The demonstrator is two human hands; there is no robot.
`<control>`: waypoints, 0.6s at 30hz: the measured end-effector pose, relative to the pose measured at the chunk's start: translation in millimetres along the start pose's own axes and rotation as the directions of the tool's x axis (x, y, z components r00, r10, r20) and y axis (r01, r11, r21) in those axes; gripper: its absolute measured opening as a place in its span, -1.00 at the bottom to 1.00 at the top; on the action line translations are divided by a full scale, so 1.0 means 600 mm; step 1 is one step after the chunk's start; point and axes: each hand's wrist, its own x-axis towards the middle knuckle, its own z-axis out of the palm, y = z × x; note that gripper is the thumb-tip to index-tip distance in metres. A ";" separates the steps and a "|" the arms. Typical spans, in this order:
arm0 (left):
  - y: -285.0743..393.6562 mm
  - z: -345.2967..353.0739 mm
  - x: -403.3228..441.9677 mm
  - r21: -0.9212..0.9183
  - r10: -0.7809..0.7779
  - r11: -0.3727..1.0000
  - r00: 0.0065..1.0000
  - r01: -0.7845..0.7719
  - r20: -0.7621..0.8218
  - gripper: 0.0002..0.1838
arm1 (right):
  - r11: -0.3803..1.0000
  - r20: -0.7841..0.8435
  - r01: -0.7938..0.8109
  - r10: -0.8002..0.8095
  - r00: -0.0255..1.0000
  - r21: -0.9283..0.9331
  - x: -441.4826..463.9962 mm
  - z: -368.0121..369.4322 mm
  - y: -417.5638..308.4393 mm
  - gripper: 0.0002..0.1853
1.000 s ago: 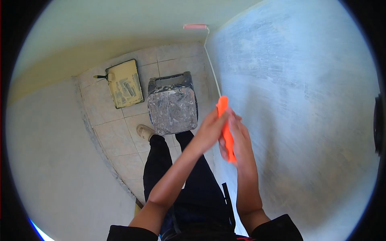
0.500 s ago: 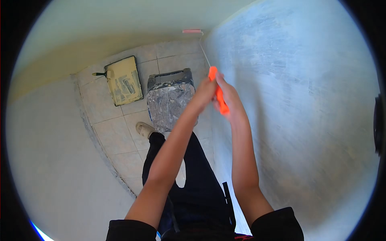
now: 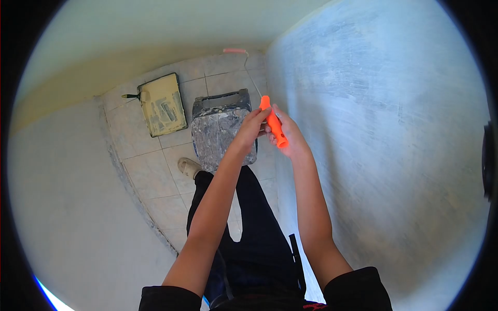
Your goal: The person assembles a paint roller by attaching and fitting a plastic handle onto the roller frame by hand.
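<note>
paint roller in fingers, tray well apart, edge near wall

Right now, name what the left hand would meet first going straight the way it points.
The left hand would first meet the orange handle, which it seems to touch; beyond, the line appears to reach the bluish wall, though depth is unclear.

Room, painting underway — tiled floor, patchy wall, loaded paint tray, brush, splattered stool, paint roller.
</note>
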 end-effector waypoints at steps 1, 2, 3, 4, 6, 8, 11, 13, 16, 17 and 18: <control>-0.006 -0.008 0.006 -0.001 0.001 1.000 1.000 -0.001 -0.002 -0.69 | 1.000 0.002 -0.003 0.003 1.000 -0.006 0.005 0.004 0.001 -0.54; -0.008 -0.019 0.016 -0.001 -0.012 1.000 1.000 0.012 0.007 -0.65 | 1.000 0.005 -0.003 0.003 1.000 -0.007 0.016 0.007 0.004 -0.54; -0.011 -0.029 0.025 0.000 -0.025 1.000 1.000 0.025 0.015 -0.61 | 1.000 0.014 0.023 -0.023 1.000 -0.018 0.027 0.011 0.006 -0.56; -0.013 -0.039 0.037 -0.001 -0.022 1.000 1.000 0.022 0.014 -0.61 | 0.998 0.024 0.051 -0.050 0.998 -0.029 0.038 0.013 0.008 -0.58; -0.005 -0.045 0.050 -0.005 0.017 1.000 0.999 -0.017 0.041 -0.63 | 0.995 0.021 0.093 -0.092 0.996 -0.046 0.043 0.025 0.002 -0.58; 0.007 -0.038 0.052 0.010 0.046 0.999 0.998 -0.047 0.033 -0.65 | 0.989 0.022 0.138 -0.137 0.990 -0.057 0.041 0.033 -0.007 -0.57; 0.036 -0.016 0.023 0.033 0.119 0.992 0.987 -0.124 0.108 -0.68 | 0.990 0.014 0.140 -0.140 0.990 -0.024 0.000 0.036 -0.030 -0.57; 0.051 0.014 -0.023 0.036 0.162 0.984 0.967 -0.172 0.196 -0.69 | 0.977 0.012 0.177 -0.176 0.984 -0.116 -0.069 0.042 -0.045 -0.56; 0.078 0.073 -0.137 0.101 0.251 0.954 0.938 -0.281 0.237 -0.66 | 0.967 -0.004 0.190 -0.193 0.981 -0.170 -0.201 0.052 -0.064 -0.50; 0.084 0.089 -0.175 0.105 0.242 0.955 0.933 -0.278 0.266 -0.63 | 0.968 -0.010 0.172 -0.176 0.984 -0.181 -0.243 0.053 -0.068 -0.48; 0.075 0.105 -0.204 0.093 0.317 0.931 0.909 -0.352 0.271 -0.61 | 0.967 -0.007 0.178 -0.183 0.983 -0.181 -0.282 0.053 -0.068 -0.46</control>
